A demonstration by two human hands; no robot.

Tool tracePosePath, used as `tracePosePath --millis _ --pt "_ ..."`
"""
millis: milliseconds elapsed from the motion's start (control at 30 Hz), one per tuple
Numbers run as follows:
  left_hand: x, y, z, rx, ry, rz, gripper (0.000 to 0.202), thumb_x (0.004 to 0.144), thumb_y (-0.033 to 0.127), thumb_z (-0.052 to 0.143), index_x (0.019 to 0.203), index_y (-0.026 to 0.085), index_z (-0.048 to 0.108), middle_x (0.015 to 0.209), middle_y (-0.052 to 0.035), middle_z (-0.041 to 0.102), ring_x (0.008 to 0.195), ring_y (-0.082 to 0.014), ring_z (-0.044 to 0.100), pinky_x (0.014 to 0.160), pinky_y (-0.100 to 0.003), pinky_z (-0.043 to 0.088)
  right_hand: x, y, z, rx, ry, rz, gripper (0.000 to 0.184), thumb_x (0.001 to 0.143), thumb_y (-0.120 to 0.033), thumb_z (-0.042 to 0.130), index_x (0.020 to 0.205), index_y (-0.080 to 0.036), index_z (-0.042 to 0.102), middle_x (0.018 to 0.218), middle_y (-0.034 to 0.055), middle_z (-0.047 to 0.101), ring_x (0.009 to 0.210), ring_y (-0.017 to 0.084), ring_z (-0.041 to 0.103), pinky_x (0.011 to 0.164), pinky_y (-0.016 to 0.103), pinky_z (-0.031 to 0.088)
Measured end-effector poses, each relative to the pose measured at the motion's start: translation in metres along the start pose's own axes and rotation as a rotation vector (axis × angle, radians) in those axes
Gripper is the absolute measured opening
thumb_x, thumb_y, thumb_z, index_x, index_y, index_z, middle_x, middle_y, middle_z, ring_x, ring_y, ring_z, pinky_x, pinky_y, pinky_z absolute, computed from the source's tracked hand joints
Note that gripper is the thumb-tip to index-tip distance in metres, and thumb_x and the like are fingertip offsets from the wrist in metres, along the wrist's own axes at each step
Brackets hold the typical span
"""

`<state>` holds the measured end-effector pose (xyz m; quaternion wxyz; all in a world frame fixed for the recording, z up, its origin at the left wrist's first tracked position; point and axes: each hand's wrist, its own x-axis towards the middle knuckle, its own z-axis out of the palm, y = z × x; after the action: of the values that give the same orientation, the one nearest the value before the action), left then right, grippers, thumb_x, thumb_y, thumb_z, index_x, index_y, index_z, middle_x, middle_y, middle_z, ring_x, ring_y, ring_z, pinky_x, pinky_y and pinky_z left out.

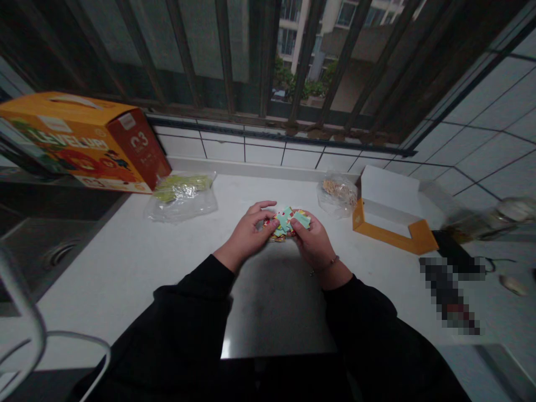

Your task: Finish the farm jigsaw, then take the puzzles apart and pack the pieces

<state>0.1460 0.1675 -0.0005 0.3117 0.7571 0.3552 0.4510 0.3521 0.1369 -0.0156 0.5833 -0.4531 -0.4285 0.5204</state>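
Note:
A loose pile of small flat puzzle pieces [285, 219], mint green on some faces and red and yellow on others, is bunched between my two hands over the white counter. My left hand [250, 230] grips the pile's left side, thumb on top and the index finger lifted away. On the right side, my right hand [312, 240] pinches the pieces with its thumb pressed over a green one. The fingers beneath are mostly hidden.
A clear plastic bag [188, 195] with yellow-green contents lies by an orange box [84, 145] at left. Behind my right hand are another clear bag [339, 195] and an opened orange-and-white box [393, 223]. A sink [46, 240] borders the counter [176, 245].

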Motion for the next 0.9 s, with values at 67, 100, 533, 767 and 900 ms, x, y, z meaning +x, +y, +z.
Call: tracePosePath --millis 67,100,533,767,900 --pt "0.000 0.001 0.001 -0.001 0.009 0.019 0.021 0.103 0.038 0.067 0.096 0.022 0.078 0.142 -0.0141 0.070 0.136 -0.0292 0.063 0.121 -0.055 0.046 0.001 0.003 -0.002 -0.056 -0.005 -0.041 0.053 0.079 -0.057 0.091 0.117 -0.024 0.075 0.110 0.0067 0.082 0.091 0.024 0.076 0.083 0.038 0.066" --pt "0.001 0.001 0.001 -0.002 0.019 0.026 0.020 0.102 0.037 0.068 0.093 0.022 0.078 0.138 -0.0135 0.073 0.134 -0.0290 0.064 0.120 -0.055 0.046 0.001 0.004 -0.003 -0.077 -0.006 -0.054 0.053 0.080 -0.057 0.091 0.117 -0.024 0.076 0.111 0.0070 0.082 0.093 0.025 0.076 0.086 0.040 0.065" --pt "-0.001 -0.010 0.005 -0.216 0.155 -0.205 0.026 0.094 0.046 0.080 0.093 0.021 0.075 0.101 -0.0073 0.079 0.097 -0.0228 0.072 0.096 -0.041 0.057 0.001 -0.004 -0.003 -0.065 0.020 -0.021 0.049 0.079 -0.056 0.092 0.112 -0.024 0.076 0.103 0.0038 0.081 0.086 0.020 0.074 0.083 0.035 0.063" --pt "0.002 -0.009 0.007 -0.493 0.206 -0.271 0.036 0.092 0.041 0.083 0.117 0.022 0.066 0.096 -0.0035 0.081 0.080 -0.0174 0.073 0.082 -0.034 0.058 0.001 -0.006 0.000 0.089 0.067 0.005 0.046 0.076 -0.051 0.096 0.106 -0.023 0.074 0.095 -0.0003 0.078 0.079 0.014 0.070 0.074 0.026 0.061" --pt "0.005 -0.011 -0.001 -0.489 0.287 -0.314 0.048 0.087 0.036 0.087 0.126 0.025 0.060 0.091 -0.0025 0.081 0.078 -0.0176 0.073 0.077 -0.031 0.054 0.004 -0.010 -0.004 0.153 0.131 -0.013 0.048 0.073 -0.049 0.098 0.105 -0.023 0.074 0.096 -0.0009 0.078 0.075 0.011 0.068 0.070 0.021 0.059"
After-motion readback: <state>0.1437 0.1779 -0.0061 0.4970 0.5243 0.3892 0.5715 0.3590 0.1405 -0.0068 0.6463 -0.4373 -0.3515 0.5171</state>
